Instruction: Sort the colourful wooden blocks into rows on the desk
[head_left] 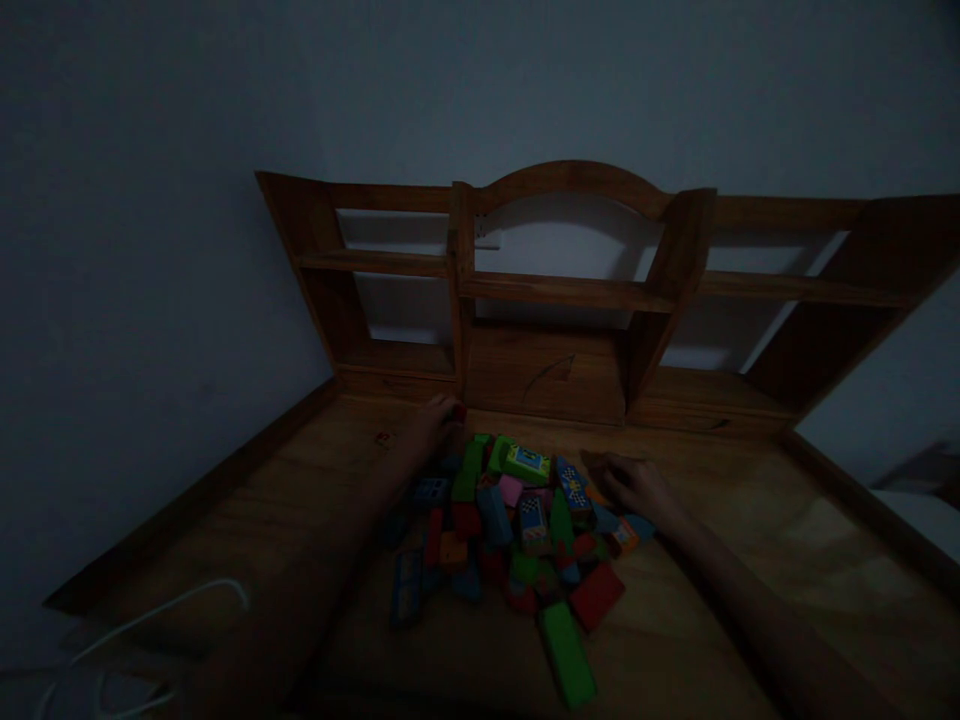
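In the dim light a heap of coloured toy blocks lies on the wooden desk. My left hand (435,425) is at the heap's far left side, with its fingers closed on a small red block (460,412). My right hand (632,483) rests at the heap's right side, fingers reaching left and somewhat apart, with nothing visible in them. Nearest to it are a blue block with a checkered print (573,488) and an orange block (624,535). A green printed block (526,463) lies on top between the hands. Closer to me are a long green block (567,655) and a red block (598,596).
A wooden shelf unit (566,290) stands at the back of the desk (705,620) against the wall. A small red piece (385,438) lies left of my left hand. A white cable (180,600) runs over the near left edge.
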